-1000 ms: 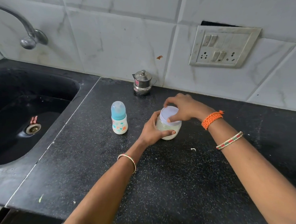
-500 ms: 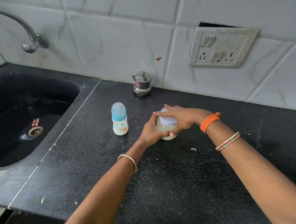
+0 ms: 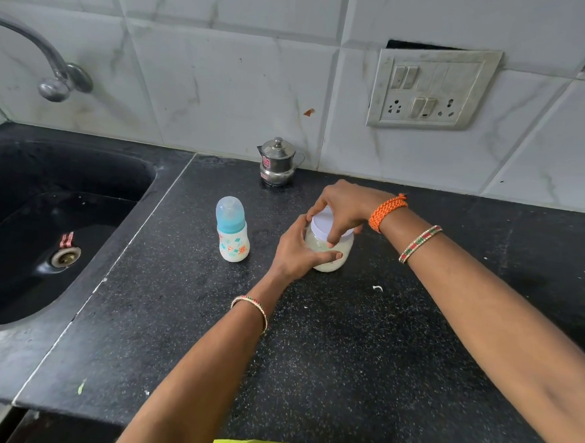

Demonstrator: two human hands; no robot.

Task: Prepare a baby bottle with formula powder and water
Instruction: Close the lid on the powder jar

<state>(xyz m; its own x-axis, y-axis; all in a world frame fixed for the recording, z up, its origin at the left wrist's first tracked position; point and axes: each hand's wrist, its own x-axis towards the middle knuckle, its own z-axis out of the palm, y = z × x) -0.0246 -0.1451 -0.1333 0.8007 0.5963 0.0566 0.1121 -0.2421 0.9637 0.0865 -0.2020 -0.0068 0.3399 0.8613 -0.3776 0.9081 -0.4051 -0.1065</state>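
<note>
Head view: hands [image 3: 317, 236] cover jar [image 3: 340, 255], lid [image 3: 322, 223] partly hidden.

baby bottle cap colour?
Translucent light blue, over a white baby bottle with orange and teal prints. Head view, the only one.

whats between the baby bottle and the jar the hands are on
In the head view, only bare black counter lies between the baby bottle and the jar, apart from the left hand wrapped around the jar's near side.

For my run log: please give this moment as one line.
left hand: holds powder jar | right hand: grips jar lid | baby bottle: capped, upright
</note>
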